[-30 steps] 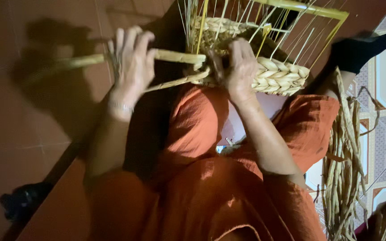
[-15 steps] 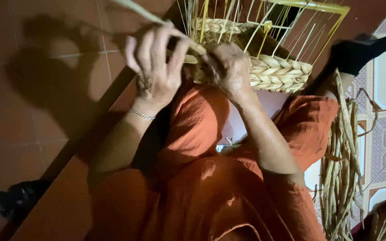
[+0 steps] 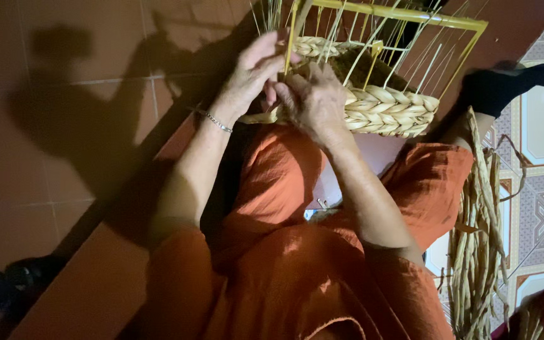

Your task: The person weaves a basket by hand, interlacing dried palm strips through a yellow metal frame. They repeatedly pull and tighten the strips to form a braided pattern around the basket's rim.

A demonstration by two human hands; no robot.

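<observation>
The left hand is closed narrowly on a flat straw strand at the near-left corner of a half-woven basket, its fingers curled over the strand where it meets a yellow upright of the wire frame. The right hand is pressed just beside it, palm down on the woven band, fingers folded against the braided rows; whether a strand is pinched beneath them cannot be told. A thin bracelet is worn on the left wrist.

The step in hand is judged to be the tucking of a strand around a corner upright, with the lower rows of the wall finished and the upper frame bare. The next move would call for the strand to be drawn tight and passed behind the following thin spoke, while the finished rows are held down.

The basket is rested on the lap, on orange trousers. Room is tight between the close-set spokes at the far side; open floor of brown tiles lies to the left. To the right, a bundle of dried straw hangs near the knee, and a dark-socked foot lies beyond the basket's right end.
</observation>
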